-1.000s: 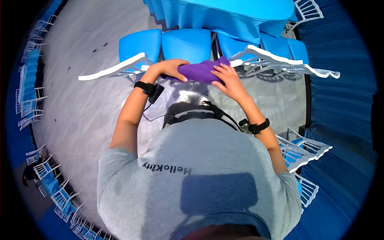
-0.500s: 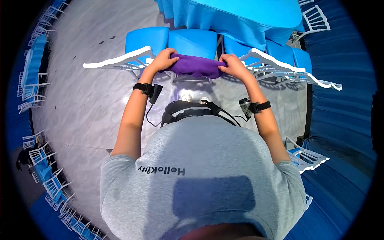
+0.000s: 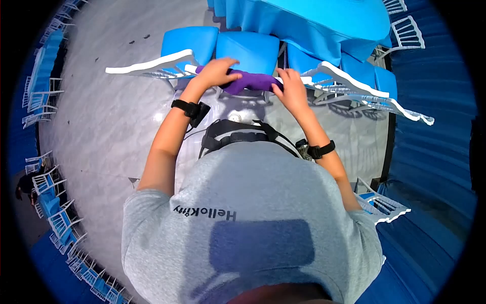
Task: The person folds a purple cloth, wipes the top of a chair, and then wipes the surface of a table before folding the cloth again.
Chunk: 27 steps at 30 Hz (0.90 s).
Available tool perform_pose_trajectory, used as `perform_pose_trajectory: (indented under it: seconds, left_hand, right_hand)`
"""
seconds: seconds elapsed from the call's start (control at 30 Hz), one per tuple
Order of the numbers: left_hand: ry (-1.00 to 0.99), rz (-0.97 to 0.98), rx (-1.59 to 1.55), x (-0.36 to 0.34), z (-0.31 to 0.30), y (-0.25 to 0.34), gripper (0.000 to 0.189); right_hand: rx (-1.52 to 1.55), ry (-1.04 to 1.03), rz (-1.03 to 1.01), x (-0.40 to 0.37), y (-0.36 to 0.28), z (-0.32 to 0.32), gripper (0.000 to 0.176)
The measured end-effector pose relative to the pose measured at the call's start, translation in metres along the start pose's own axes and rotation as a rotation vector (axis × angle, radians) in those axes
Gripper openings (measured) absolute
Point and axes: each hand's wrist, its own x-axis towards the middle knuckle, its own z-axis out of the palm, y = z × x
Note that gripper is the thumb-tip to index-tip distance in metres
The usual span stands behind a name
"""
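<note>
A purple cloth (image 3: pixel 254 81) lies bunched along the white top rail of a chair back (image 3: pixel 191 69) in front of me. My left hand (image 3: pixel 216 73) is over the cloth's left part, thumb and fingers apart, with some purple showing beyond the wrist side. At the cloth's right end is my right hand (image 3: pixel 292 92), its fingers spread and its thumb by the fabric. Neither hand looks closed round the cloth. Behind it is the chair's blue seat (image 3: pixel 248 50). The undersides of both hands are hidden.
A table with a blue cloth (image 3: pixel 309 23) stands beyond the seats. White chairs flank mine, with a chair back (image 3: pixel 349 81) on the right and a blue seat (image 3: pixel 190 43) on the left. Blue drapes (image 3: pixel 430 152) hang at right. Rows of chairs (image 3: pixel 61 223) line the far left.
The purple cloth has gone from being stretched between both gripping hands to lying narrower along the chair rail. Both hands have loosened, and the fingers have spread.
</note>
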Motion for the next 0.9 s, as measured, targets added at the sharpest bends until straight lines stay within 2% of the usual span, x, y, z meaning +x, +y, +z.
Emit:
perform_pose_trajectory:
  seconds: [0.03,0.07,0.13,0.2,0.23,0.27,0.3,0.37,0.43,0.5,0.53,0.57,0.63,0.7,0.77,0.83,0.9]
  left_hand:
    - [-0.204,-0.075,0.072,-0.003,0.003,0.005,0.034]
    - [-0.088,0.006,0.111,-0.006,0.012,0.000,0.043]
    - [-0.165,-0.024,0.080,-0.005,0.000,0.004,0.043]
    - [-0.241,-0.059,0.049,-0.003,-0.002,0.001,0.045]
    - [-0.307,-0.013,0.041,0.005,0.002,-0.008,0.045]
    - [-0.368,0.032,0.034,0.013,0.006,-0.017,0.046]
    - [-0.360,0.025,0.032,0.023,0.009,-0.022,0.046]
    - [-0.726,-0.009,0.129,0.041,0.018,-0.021,0.043]
    - [-0.779,-0.094,0.055,0.051,0.017,-0.023,0.040]
    - [-1.065,-0.302,-0.137,0.061,0.014,-0.025,0.040]
    - [-1.101,-0.366,-0.217,0.062,0.011,-0.027,0.040]
    - [-1.104,-0.360,-0.209,0.063,0.009,-0.029,0.040]
    - [-1.140,-0.448,-0.327,0.065,0.011,-0.034,0.041]
    - [-1.213,-0.415,-0.365,0.070,0.017,-0.043,0.040]
    - [-1.299,-0.510,-0.490,0.072,0.027,-0.055,0.039]
    - [-1.297,-0.513,-0.434,0.071,0.021,-0.049,0.035]
    - [-1.248,-0.548,-0.585,0.070,0.021,-0.054,0.030]
  right_hand:
    - [0.031,0.016,-0.091,0.000,-0.005,0.003,0.047]
    - [0.067,-0.034,-0.166,0.000,-0.008,0.009,0.050]
    - [0.037,-0.092,-0.339,0.003,-0.008,0.031,0.060]
    - [-0.010,-0.124,-0.277,0.007,-0.006,0.051,0.062]
    - [-0.063,-0.158,-0.221,0.012,-0.007,0.057,0.064]
    - [-0.098,-0.189,-0.176,0.018,-0.008,0.063,0.055]
    - [-0.099,-0.192,-0.187,0.027,-0.005,0.063,0.055]
    - [-0.079,-0.501,-0.082,0.044,-0.002,0.064,0.047]
    - [-0.044,-0.495,-0.141,0.055,0.003,0.063,0.043]
    - [0.015,-0.671,-0.144,0.062,0.008,0.062,0.046]
    - [0.069,-0.765,-0.093,0.065,0.010,0.062,0.052]
    - [0.070,-0.758,-0.085,0.061,0.012,0.062,0.052]
    - [0.230,-0.355,-0.283,0.049,0.014,0.061,0.060]
    - [0.220,-0.393,-0.260,0.040,0.014,0.055,0.065]
    - [-0.036,-0.182,-0.238,0.022,0.003,0.050,0.067]
    - [-0.065,-0.094,-0.272,0.009,-0.005,0.047,0.064]
    - [0.012,0.085,-0.373,0.000,-0.012,0.042,0.056]
